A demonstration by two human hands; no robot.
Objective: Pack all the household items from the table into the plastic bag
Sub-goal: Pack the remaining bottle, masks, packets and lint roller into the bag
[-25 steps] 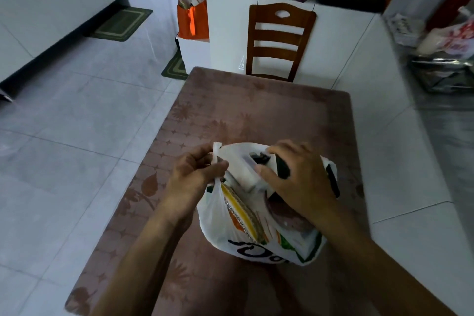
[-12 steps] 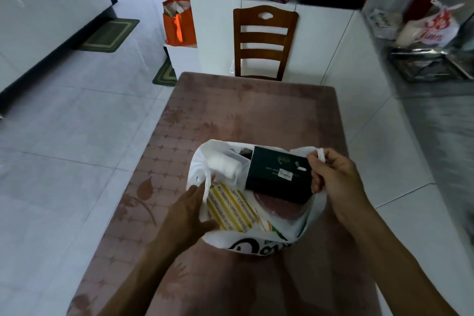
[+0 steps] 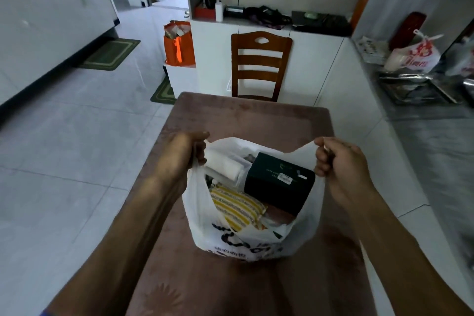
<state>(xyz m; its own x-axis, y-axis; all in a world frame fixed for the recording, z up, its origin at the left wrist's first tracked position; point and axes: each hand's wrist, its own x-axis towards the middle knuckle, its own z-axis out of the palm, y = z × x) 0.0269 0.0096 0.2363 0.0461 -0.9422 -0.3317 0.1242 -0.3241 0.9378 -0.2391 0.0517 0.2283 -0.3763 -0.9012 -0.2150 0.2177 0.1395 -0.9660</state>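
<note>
- The bag stands on the desk, mouth up, between the two hands and close to the person.
- Left hand is clenched on the bag's left handle; right hand is clenched on the right handle. Each hand sits at its own side of the mouth, so the mouth is stretched wide along the left-right line.
- The coming move likely turns on this: the handles lie well apart, one in each hand, and would need to come together over the middle to close or lift the bag. Neither hand is nearer.
- Inside the bag: a dark box at the right, tilted; a white roll at the back left; a yellow striped pack in front of it.
- No loose items show on the desk around the bag, so packing looks done.
</note>
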